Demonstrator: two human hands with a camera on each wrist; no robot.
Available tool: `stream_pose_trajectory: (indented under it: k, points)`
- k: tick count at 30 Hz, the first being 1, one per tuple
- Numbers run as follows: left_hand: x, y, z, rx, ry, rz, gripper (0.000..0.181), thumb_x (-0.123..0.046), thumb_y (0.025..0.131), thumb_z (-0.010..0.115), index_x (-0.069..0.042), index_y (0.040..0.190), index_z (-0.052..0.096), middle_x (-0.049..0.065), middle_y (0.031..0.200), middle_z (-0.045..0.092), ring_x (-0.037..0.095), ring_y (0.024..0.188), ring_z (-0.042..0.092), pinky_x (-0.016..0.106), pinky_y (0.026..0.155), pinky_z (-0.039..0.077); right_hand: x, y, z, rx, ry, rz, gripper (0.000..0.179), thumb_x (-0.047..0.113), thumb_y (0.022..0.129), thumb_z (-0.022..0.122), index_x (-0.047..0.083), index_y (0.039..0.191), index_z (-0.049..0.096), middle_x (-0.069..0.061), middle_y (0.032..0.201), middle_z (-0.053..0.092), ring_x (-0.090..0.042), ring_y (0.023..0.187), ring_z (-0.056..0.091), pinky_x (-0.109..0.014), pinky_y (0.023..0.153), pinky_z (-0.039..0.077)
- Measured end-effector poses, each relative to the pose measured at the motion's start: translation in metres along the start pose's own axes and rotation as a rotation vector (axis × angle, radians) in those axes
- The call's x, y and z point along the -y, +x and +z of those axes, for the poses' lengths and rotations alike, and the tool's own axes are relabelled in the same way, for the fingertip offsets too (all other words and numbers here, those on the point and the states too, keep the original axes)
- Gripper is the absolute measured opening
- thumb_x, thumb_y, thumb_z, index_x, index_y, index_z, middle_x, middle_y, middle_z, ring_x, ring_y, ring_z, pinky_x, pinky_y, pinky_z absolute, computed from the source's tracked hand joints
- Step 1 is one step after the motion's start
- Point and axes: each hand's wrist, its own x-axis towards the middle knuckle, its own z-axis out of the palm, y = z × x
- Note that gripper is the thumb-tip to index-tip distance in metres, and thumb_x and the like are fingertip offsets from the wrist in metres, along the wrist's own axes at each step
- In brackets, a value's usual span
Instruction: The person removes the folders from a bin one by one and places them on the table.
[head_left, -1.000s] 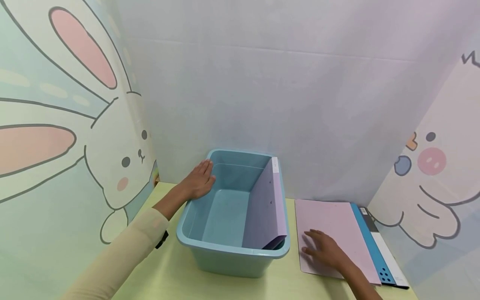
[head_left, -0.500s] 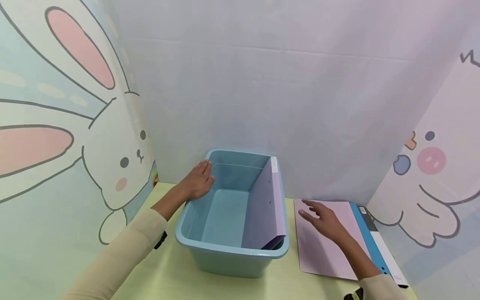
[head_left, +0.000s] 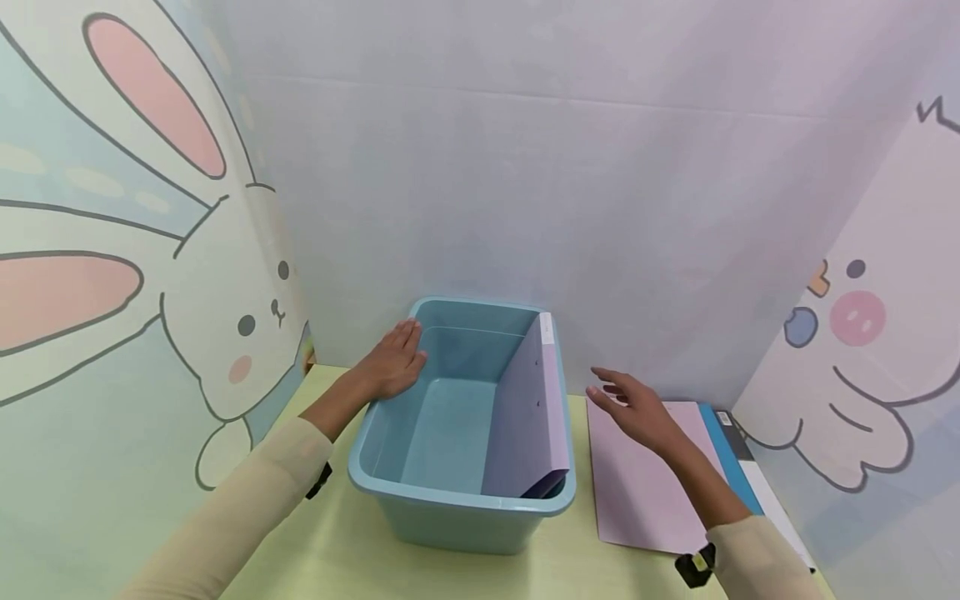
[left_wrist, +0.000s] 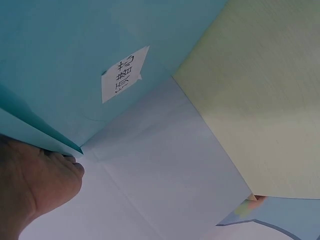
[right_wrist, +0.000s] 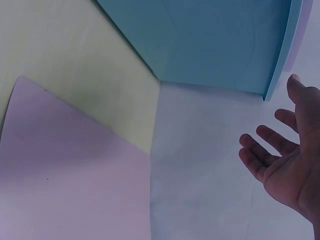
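A light blue plastic tub (head_left: 465, 500) stands on the table. Inside it, a lilac file binder (head_left: 517, 417) is upright against the right wall. My left hand (head_left: 393, 364) rests on the tub's left rim with its fingers fairly straight; the left wrist view shows the same hand (left_wrist: 45, 185) at the rim, and a white label (left_wrist: 125, 75) on the tub's outer wall. My right hand (head_left: 633, 408) hovers right of the tub, fingers loosely spread and holding nothing. Below it lies a lilac file (head_left: 637, 500). In the right wrist view the hand (right_wrist: 292, 150) is apart from the tub.
Right of the lilac file lie a blue file (head_left: 723, 442) and a white file with a dark end (head_left: 772, 508), partly hidden by my right forearm. A pale curtain (head_left: 480, 183) rises behind the table (head_left: 345, 550), with cartoon-printed sheets at both sides.
My right hand has lifted off the lilac file and moved away from me, up and slightly left, closer to the tub. The left hand stays on the rim.
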Motion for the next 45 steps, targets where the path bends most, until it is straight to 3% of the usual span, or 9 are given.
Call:
stream_pose_trajectory:
  k: [14, 32, 45]
  points:
    - [0.000, -0.001, -0.001, 0.006, -0.003, -0.005, 0.069, -0.027, 0.123, 0.027, 0.015, 0.174, 0.008, 0.034, 0.187, 0.003, 0.052, 0.176, 0.003, 0.064, 0.144, 0.008, 0.028, 0.013, -0.006, 0.009, 0.038, -0.056, 0.069, 0.049, 0.116, 0.061, 0.008, 0.171, 0.049, -0.025, 0.176, 0.047, -0.053, 0.152, 0.059, -0.072, 0.119, 0.053]
    - [0.001, 0.001, 0.001, 0.004, 0.000, -0.007, 0.070, -0.029, 0.123, 0.026, 0.015, 0.174, 0.009, 0.033, 0.187, 0.003, 0.052, 0.176, 0.003, 0.065, 0.144, 0.008, 0.038, 0.021, 0.001, 0.013, 0.058, -0.050, 0.072, 0.052, 0.115, 0.060, 0.011, 0.173, 0.047, -0.025, 0.178, 0.044, -0.055, 0.151, 0.059, -0.071, 0.111, 0.059]
    - [0.000, 0.002, 0.001, 0.006, -0.007, -0.008, 0.070, -0.028, 0.123, 0.027, 0.015, 0.175, 0.008, 0.033, 0.187, 0.003, 0.051, 0.177, 0.003, 0.064, 0.144, 0.008, 0.047, 0.028, 0.007, 0.034, 0.085, -0.061, 0.080, 0.054, 0.108, 0.072, 0.012, 0.172, 0.048, -0.023, 0.177, 0.046, -0.058, 0.153, 0.055, -0.076, 0.112, 0.056]
